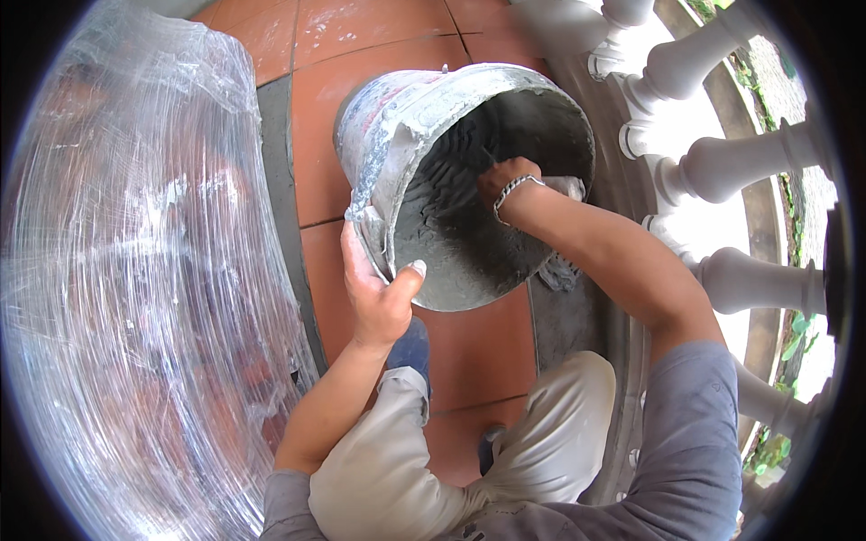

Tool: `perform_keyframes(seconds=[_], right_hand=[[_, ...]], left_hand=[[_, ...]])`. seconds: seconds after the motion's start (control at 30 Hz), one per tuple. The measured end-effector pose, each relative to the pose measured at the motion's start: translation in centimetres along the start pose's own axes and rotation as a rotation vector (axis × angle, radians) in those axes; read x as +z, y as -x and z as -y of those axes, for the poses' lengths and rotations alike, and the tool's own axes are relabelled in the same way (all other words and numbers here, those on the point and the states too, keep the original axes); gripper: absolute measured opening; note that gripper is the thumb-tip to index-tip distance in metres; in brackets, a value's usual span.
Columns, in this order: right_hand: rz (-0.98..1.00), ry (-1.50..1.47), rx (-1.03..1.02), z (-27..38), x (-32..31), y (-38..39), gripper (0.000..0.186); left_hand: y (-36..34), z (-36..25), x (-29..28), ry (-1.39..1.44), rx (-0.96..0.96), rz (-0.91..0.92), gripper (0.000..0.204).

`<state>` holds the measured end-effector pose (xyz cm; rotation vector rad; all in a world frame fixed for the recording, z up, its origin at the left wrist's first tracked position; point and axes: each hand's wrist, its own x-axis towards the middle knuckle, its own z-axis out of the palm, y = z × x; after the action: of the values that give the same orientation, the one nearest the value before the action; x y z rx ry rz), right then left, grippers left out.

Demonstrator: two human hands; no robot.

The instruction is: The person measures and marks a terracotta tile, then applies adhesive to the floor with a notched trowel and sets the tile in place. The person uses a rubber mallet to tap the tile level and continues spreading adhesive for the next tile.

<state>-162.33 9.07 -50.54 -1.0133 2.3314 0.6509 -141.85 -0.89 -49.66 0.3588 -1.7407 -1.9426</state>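
A white bucket (374,135), smeared with grey and white, lies tilted on the tiled floor with its mouth toward me. Wet grey paste like mortar (442,194) coats its inside, with ridges in the deeper part. My left hand (379,298) grips the near left edge of the bucket, thumb over the rim and fingers along the outside. Inside the mouth, my right hand (512,185) is closed, a chain bracelet on its wrist. Its fingertips and whatever they hold are hidden. A small pale thing (565,187) shows behind that wrist; I cannot tell what it is.
Clear plastic wrap (153,261) covers a large bulky form at the left. White balusters (722,167) line the right side, with greenery beyond. A crumpled grey thing (559,273) lies beside the bucket. Orange tiles (478,352) stretch between my legs and the bucket.
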Motion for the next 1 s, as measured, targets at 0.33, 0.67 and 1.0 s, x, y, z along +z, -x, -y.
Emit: perform_keyframes(seconds=[0.33, 0.67, 1.0], right_hand=[[-0.028, -0.533, -0.17, 4.1, 3.1, -0.9, 0.032], [-0.149, -1.142, -0.231, 2.1, 4.3, 4.5, 0.034], [-0.464, -1.384, -0.056, -6.9, 16.2, 24.2, 0.037]], left_hand=[[-0.5, 0.3, 0.0, -0.076, 0.124, 0.028, 0.089], [-0.8, 0.1, 0.2, -0.161, 0.07, 0.007, 0.092], [-0.4, -0.5, 0.3, 0.035, -0.088, -0.067, 0.085]])
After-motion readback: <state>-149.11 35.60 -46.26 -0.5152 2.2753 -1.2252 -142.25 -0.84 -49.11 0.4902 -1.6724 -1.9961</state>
